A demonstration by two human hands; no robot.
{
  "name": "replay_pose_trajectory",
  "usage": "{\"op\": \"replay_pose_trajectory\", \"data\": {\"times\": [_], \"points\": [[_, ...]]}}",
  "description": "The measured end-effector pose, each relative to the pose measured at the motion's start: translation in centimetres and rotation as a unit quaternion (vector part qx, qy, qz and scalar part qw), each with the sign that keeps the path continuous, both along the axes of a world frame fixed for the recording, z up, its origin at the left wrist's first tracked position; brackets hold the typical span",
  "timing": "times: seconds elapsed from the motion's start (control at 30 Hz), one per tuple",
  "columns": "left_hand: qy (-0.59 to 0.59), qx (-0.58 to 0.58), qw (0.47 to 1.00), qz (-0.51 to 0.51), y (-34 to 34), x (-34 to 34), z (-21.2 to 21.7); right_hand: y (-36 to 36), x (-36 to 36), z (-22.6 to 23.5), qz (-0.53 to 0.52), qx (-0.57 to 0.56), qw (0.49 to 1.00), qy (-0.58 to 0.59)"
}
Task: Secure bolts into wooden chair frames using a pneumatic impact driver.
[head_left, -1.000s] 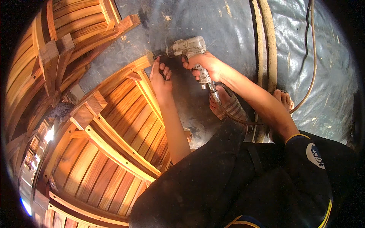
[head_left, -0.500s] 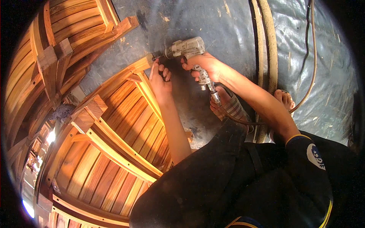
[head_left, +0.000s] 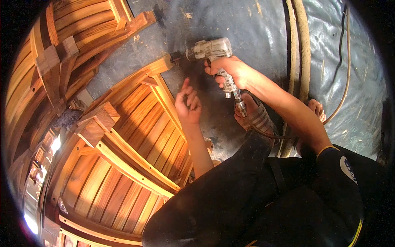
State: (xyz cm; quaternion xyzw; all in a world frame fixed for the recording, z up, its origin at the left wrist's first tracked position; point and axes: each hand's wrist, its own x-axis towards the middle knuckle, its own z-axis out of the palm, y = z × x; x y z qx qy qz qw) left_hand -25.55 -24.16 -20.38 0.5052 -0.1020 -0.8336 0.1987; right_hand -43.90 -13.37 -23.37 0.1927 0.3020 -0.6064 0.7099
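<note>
From the head view I see the dark sheet (head_left: 251, 24) spread under everything, its widest bare stretch running up from the drill to the upper edge and across to the poles. Along the left the near frame (head_left: 135, 115), wooden and slatted, takes up most of the room; a strip of sheet parts its upper side from the far frame (head_left: 88, 26). The person's dark clothes (head_left: 251, 197) block my lower edge. To the right, two poles (head_left: 305, 53) lie side by side, well clear of the drill, and the hose (head_left: 346, 82) curves past them, under the right forearm, to the drill's handle. Between the poles and the near frame I make out a sandalled foot (head_left: 254, 113), just below the handle. The drill (head_left: 212, 48) sits at the upper middle, pointing left, clamped in the right hand (head_left: 232, 72), whose fingers wrap the handle. The left hand (head_left: 188, 103) is off the drill, just right of the near frame's edge, index finger out and the others curled; I cannot tell whether they hold anything. The dark bit (head_left: 177, 56) meets the rail's end (head_left: 166, 63); how deep, I cannot tell.
</note>
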Motion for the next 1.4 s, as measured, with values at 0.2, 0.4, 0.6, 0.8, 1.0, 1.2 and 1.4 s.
{"op": "replay_pose_trajectory", "data": {"times": [0.2,0.4,0.6,0.8,1.0,1.2,1.4], "points": [[0.053,0.083,0.994,0.051,2.0,1.7,-0.5,-0.3,-0.1,-0.3,0.011,0.016,1.0,0.003],[0.05,0.104,0.993,0.037,2.1,1.5,-0.3,-0.5,0.3,-0.5,0.008,0.009,1.0,-0.001],[0.036,0.096,0.994,0.023,2.4,1.8,0.1,-0.7,0.3,-0.4,0.012,0.018,1.0,0.0],[0.038,0.092,0.995,-0.033,3.4,1.7,0.6,-0.8,0.2,-0.7,0.014,0.007,1.0,-0.01],[0.062,0.017,0.995,-0.082,4.6,1.8,0.4,-0.8,0.5,-1.2,0.005,-0.009,1.0,-0.021],[0.069,-0.006,0.996,-0.052,5.1,1.7,0.5,-0.7,0.2,-1.2,0.009,-0.006,1.0,-0.022],[0.025,-0.026,0.999,-0.022,5.1,1.7,1.2,0.1,0.4,-1.0,-0.004,-0.028,1.0,-0.014]]}}
